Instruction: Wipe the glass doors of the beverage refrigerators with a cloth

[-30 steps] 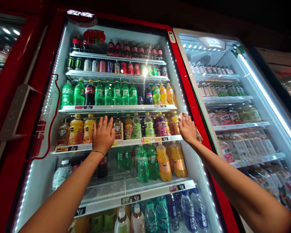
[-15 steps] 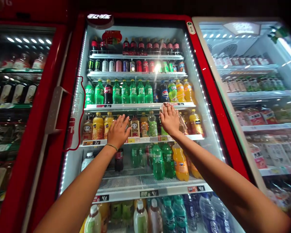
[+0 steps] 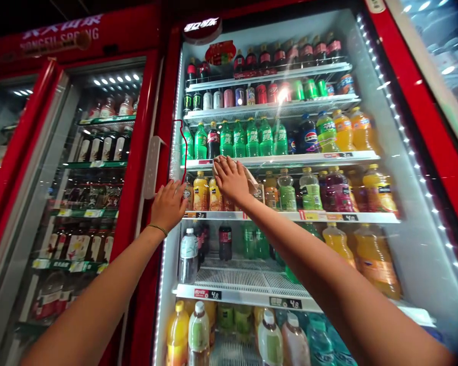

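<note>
My right hand (image 3: 232, 179) lies flat on the glass door (image 3: 385, 254) of a red drinks fridge, pressing a pale cloth (image 3: 252, 182) against it at the height of the third shelf. Its fingers are spread over the cloth. My left hand (image 3: 168, 204) rests open with fingers spread on the door's left edge, just right of the white door handle (image 3: 151, 166). A thin band circles my left wrist. Behind the glass stand rows of green, orange and dark soda bottles and cans.
A second red fridge (image 3: 80, 168) with dark bottles stands to the left. A white-lit fridge door (image 3: 438, 46) shows at the upper right. Price tags line the wire shelves (image 3: 248, 277).
My right hand has slid the cloth leftward across the glass, from the right edge to the left part. My left hand shifted left to the door's edge. The view panned left.
</note>
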A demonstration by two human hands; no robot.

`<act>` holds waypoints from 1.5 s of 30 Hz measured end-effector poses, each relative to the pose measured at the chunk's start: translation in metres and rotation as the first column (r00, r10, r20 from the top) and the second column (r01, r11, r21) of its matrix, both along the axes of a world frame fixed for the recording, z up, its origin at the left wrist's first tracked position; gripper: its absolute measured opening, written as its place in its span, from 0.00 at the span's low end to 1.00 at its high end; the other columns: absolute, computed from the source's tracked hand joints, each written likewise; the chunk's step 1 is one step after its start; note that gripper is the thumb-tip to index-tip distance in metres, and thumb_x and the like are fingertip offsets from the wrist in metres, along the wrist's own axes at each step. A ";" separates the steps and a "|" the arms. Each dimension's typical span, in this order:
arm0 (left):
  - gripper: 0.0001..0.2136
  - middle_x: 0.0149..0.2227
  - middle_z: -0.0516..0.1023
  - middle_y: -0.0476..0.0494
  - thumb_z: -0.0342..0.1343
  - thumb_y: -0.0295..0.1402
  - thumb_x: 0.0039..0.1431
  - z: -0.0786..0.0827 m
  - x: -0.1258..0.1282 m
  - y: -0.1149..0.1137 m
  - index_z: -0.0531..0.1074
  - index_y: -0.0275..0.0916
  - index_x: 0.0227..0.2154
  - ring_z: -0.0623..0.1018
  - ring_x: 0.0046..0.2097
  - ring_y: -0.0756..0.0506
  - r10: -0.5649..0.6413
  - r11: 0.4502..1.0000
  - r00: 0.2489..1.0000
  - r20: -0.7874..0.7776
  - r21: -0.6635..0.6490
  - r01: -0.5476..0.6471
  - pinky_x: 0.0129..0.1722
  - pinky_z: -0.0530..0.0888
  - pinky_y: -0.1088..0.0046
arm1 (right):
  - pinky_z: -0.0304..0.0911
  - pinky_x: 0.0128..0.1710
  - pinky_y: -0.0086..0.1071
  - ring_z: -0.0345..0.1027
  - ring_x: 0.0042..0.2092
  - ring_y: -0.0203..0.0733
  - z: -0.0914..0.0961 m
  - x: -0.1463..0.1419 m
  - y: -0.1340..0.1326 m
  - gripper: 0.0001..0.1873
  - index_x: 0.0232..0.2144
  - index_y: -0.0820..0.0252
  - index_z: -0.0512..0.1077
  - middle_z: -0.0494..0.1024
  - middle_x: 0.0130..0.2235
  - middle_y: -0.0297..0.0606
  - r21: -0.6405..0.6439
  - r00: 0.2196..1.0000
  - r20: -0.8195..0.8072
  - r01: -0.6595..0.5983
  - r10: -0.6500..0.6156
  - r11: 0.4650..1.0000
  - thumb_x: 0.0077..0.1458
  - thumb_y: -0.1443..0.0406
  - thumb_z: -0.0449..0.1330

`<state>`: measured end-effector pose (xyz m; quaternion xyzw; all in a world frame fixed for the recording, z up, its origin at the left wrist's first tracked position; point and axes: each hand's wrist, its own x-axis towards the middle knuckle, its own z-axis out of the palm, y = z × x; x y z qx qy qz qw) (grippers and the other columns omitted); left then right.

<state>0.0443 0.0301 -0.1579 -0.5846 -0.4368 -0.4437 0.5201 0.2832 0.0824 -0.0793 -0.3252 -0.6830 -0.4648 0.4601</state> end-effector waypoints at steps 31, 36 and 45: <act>0.24 0.67 0.68 0.35 0.43 0.37 0.71 -0.016 0.130 0.008 0.66 0.37 0.65 0.63 0.70 0.37 -0.190 0.982 0.980 -0.053 -0.021 0.189 0.71 0.57 0.52 | 0.40 0.74 0.54 0.42 0.75 0.47 -0.066 0.153 -0.003 0.29 0.72 0.48 0.52 0.53 0.74 0.31 0.068 0.986 0.165 -0.003 -0.008 0.998 0.72 0.58 0.44; 0.23 0.68 0.66 0.38 0.44 0.38 0.71 -0.020 0.207 0.025 0.67 0.40 0.65 0.62 0.71 0.37 -0.276 0.961 0.956 -0.097 -0.061 0.271 0.72 0.56 0.50 | 0.39 0.75 0.52 0.39 0.76 0.45 -0.064 0.243 -0.005 0.30 0.73 0.48 0.50 0.50 0.75 0.30 0.063 0.987 -0.005 0.162 -0.162 0.985 0.72 0.55 0.41; 0.24 0.71 0.62 0.40 0.44 0.41 0.72 -0.019 0.304 0.042 0.64 0.45 0.67 0.58 0.73 0.35 -0.374 0.927 0.922 -0.099 -0.058 0.370 0.73 0.47 0.43 | 0.42 0.74 0.51 0.40 0.76 0.45 -0.079 0.416 -0.009 0.31 0.73 0.52 0.51 0.50 0.75 0.33 -0.040 0.899 -0.278 0.342 -0.339 0.939 0.71 0.54 0.40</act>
